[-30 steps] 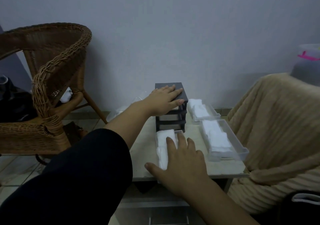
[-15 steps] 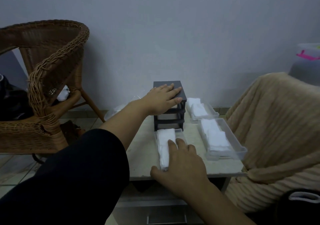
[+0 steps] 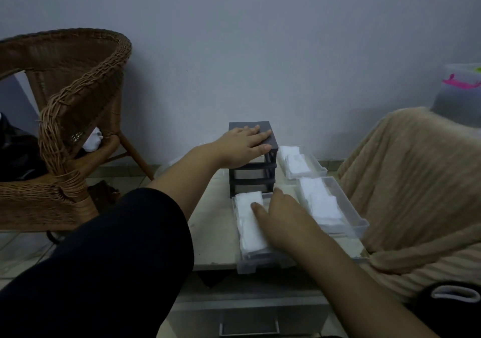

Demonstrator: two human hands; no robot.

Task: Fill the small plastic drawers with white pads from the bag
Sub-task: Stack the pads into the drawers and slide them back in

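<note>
Centre of the frame: left hand (image 3: 244, 144) laid flat on top of the dark drawer frame (image 3: 251, 181), fingers straight and close together, pressing down. Lower centre: right hand (image 3: 283, 218) spread loosely over the clear drawer (image 3: 260, 262), thumb on the white pads (image 3: 247, 207) inside, fingers straight toward the far end, gripping nothing. Drawer lengthwise on the table (image 3: 216, 220), far end just at the mouth of the lowest slot, near end at the table's front edge. Right of centre: a far drawer (image 3: 318, 167) and a near drawer (image 3: 359, 223), both out of the frame and holding pads. No clear sight of the bag.

Probably the push home. Line the far end up square with the slot first. Push from the near wall, low and straight, rather than down on the pads. Hold the frame firm against sliding back. Flatten any pad standing above the rim, to avoid a jam.
</note>
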